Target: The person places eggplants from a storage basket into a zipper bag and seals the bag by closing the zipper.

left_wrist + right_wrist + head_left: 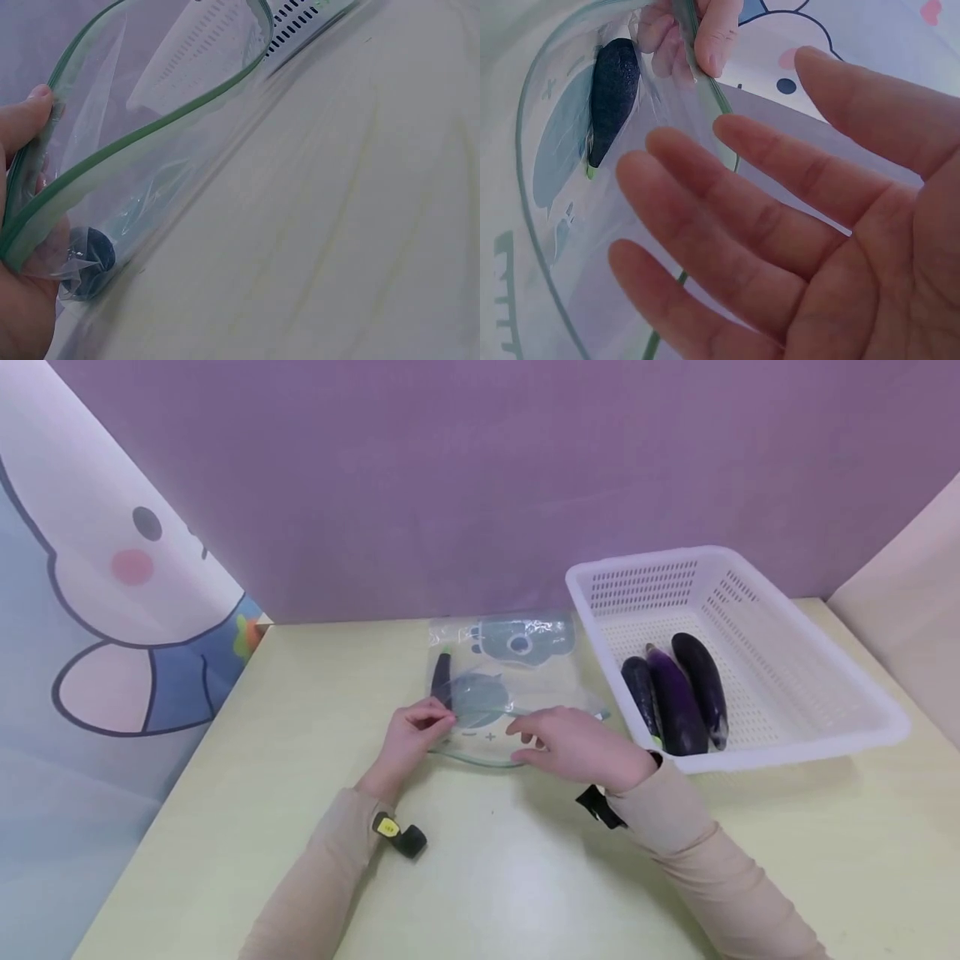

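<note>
A clear zip bag (525, 681) with a green seal strip and a blue-green print lies on the table, its mouth spread apart toward me. Inside it, along the left side, is a dark eggplant (442, 678), also seen through the plastic in the right wrist view (615, 97). My left hand (416, 735) pinches the left edge of the bag's mouth between thumb and fingers. My right hand (577, 743) is over the right part of the mouth, fingers apart and holding nothing; the right wrist view shows its palm and relaxed fingers (727, 217).
A white slotted plastic basket (810, 652) stands on the right of the table. Several eggplants (678, 702) lie along its left side. A purple wall rises behind the table, and a cartoon-printed sheet (112, 610) hangs at the left.
</note>
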Available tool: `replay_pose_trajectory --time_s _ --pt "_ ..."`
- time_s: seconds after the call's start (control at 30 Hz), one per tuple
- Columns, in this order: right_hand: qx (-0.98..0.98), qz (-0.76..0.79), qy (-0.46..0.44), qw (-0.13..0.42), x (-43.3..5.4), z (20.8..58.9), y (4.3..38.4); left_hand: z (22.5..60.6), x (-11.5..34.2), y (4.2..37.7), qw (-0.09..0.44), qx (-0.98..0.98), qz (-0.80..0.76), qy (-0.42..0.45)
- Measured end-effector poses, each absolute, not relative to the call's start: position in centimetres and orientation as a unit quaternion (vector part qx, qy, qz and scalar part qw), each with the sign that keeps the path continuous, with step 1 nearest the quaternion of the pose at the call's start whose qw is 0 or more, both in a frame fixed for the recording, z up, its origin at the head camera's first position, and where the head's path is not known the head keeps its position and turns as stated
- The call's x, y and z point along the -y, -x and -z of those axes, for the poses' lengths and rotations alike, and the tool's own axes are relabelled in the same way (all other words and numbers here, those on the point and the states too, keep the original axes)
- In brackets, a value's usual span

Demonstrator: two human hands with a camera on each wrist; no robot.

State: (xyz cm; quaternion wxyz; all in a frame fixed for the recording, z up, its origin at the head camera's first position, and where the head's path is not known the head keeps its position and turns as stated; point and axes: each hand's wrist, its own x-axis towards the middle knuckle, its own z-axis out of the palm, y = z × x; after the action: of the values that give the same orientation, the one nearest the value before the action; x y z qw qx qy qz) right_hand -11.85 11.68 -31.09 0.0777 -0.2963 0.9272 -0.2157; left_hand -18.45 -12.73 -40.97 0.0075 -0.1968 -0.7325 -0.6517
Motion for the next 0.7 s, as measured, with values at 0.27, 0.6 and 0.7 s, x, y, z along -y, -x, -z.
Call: replay_pose_trajectory --time_s 0.27,0.6,0.7 --pt "-0.929 0.220 0.289 0.071 -12.1 30.5 12.1 40.9 12.7 18.8 0.011 0.723 0.658 0.211" --pt "-0.927 0.231 0.286 0.076 -12.7 29.7 12.0 41.2 12.9 18.6 0.010 0.723 0.659 0.207" --pt "-0.926 0.233 0.288 0.076 -12.9 29.6 12.1 41.2 12.9 18.6 0.003 0.725 0.659 0.198"
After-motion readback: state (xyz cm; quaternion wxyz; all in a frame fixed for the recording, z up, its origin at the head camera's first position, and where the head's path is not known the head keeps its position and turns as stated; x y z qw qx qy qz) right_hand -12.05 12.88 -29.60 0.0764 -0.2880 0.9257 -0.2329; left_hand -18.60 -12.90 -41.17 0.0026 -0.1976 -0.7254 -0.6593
